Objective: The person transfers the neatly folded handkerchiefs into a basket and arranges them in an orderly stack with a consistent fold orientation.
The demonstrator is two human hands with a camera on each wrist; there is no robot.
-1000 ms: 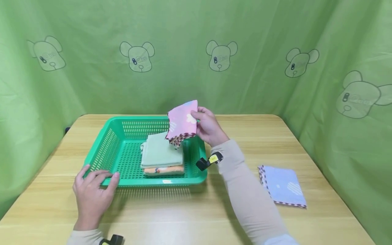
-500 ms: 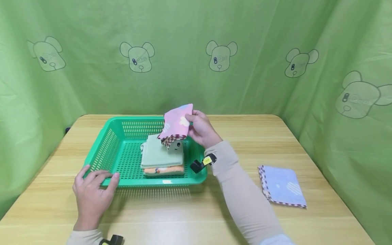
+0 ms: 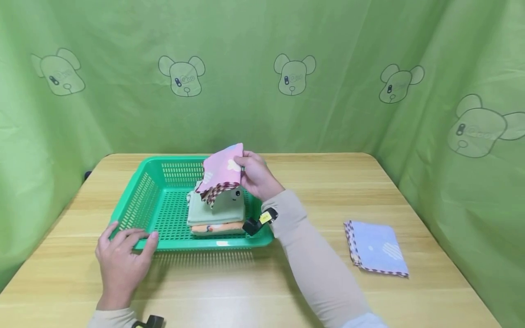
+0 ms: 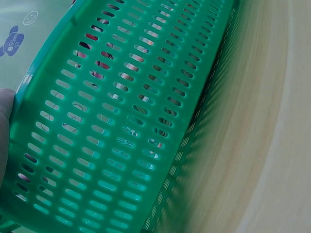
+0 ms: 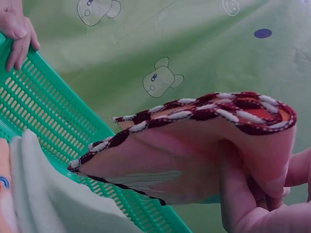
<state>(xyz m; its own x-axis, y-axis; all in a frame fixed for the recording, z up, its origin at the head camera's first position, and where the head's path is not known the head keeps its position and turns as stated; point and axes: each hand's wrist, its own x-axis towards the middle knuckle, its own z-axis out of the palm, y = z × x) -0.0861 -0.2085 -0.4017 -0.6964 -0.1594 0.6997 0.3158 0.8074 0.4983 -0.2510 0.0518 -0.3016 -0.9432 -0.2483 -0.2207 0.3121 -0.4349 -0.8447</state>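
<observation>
My right hand (image 3: 259,176) pinches a folded pink towel (image 3: 221,166) at its right edge, thumb in front. The towel has a dark red and white checked edging and hangs tilted over the green basket (image 3: 164,246). Under it, inside the basket, a folded pale green towel (image 3: 213,214) lies on a folded orange one (image 3: 217,228). In the right wrist view the pink towel (image 5: 184,155) shows its looped edging. My left hand (image 3: 123,262) holds the basket's front left corner, fingers hooked over the rim. The left wrist view shows mostly the basket's slotted wall (image 4: 112,116).
A folded blue towel (image 3: 377,248) with checked edging lies on the wooden table (image 3: 311,168) to the right of the basket. Behind the table hangs a green curtain (image 3: 238,105) printed with bear heads; it also encloses both sides.
My right hand has carried the pink towel left and slightly down, further over the pile in the basket. The left hand stays at the corner; the blue towel has not moved.
</observation>
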